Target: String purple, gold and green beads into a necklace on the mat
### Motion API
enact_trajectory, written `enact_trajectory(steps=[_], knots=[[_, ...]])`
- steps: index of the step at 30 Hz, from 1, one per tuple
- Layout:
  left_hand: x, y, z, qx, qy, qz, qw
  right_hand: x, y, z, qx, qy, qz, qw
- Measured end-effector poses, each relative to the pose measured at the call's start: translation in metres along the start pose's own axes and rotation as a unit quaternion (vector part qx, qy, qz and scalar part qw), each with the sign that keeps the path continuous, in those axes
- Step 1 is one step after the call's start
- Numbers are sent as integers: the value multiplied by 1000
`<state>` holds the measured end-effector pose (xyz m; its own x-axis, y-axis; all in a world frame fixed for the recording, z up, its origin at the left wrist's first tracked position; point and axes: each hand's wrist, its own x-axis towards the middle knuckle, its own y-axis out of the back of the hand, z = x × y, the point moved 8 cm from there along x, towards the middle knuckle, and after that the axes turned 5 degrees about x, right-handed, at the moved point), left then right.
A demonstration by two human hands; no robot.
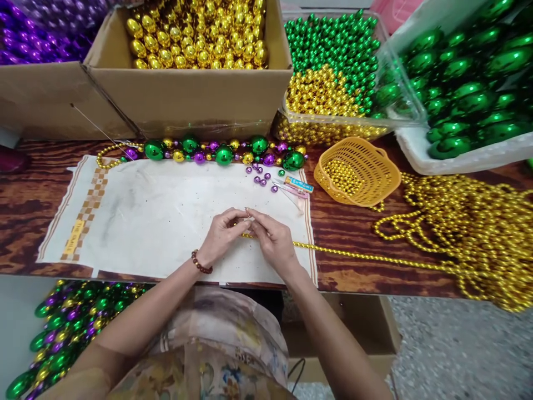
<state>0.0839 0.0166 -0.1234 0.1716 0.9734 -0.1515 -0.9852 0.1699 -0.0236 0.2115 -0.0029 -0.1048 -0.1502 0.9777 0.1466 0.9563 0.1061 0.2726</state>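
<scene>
Over the cloth (pixel 166 222), the left hand (pixel 224 232) and right hand (pixel 273 239) met, grips pressed together, what they pinched too small to tell; a gold strand (pixel 375 256) crossed the desk (pixel 345 228).

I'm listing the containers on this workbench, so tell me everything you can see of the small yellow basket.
The small yellow basket looks like plastic, with slotted walls, rounded corners and a looped tab on its far rim. It stands open side up on the dark wood-grain table, right of the white cloth. Small gold beads lie inside, covering part of its bottom. Strands of gold beads lie close by on the right; whether they touch it is unclear.
</scene>
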Motion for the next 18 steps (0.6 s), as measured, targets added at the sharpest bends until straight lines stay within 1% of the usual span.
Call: enact_trajectory(steps=[2, 4, 6, 8, 10, 11, 12, 13, 14, 16, 18], knots=[[1, 0, 1, 11, 7, 7, 1000, -1, -3, -7, -97, 40, -36, 994], [2, 1, 6, 44, -4, 14, 999, 1, -8, -12, -208, 45, -77, 974], [2, 0, 14, 102, -32, 5, 994, 5, -11, -11, -329, 8, -121, 937], [1, -1, 23, 168, -63, -2, 984, 9, -13, -9, -421, -48, -169, 890], [2, -1, 26, 210, -74, 5, 975, 13, -15, -9, -467, -83, -209, 855], [3, 0, 23, 206, -63, 7, 976, 15, -16, -10, -476, -88, -219, 847], [4, 1, 18, 181, -39, 4, 983, 17, -16, -10, -478, -85, -222, 846], [5, 0, 10, 137, -5, -4, 990, 19, -16, -11, -469, -76, -214, 853], [6, -1, 2, 84, 31, -12, 996, 20, -15, -13, -449, -60, -197, 869], [5, -3, -10, -11, 82, -21, 996, 22, -10, -16, -364, -11, -141, 921], [4, -2, -11, -47, 83, -13, 995, 21, -3, -16, -224, 30, -79, 971]])
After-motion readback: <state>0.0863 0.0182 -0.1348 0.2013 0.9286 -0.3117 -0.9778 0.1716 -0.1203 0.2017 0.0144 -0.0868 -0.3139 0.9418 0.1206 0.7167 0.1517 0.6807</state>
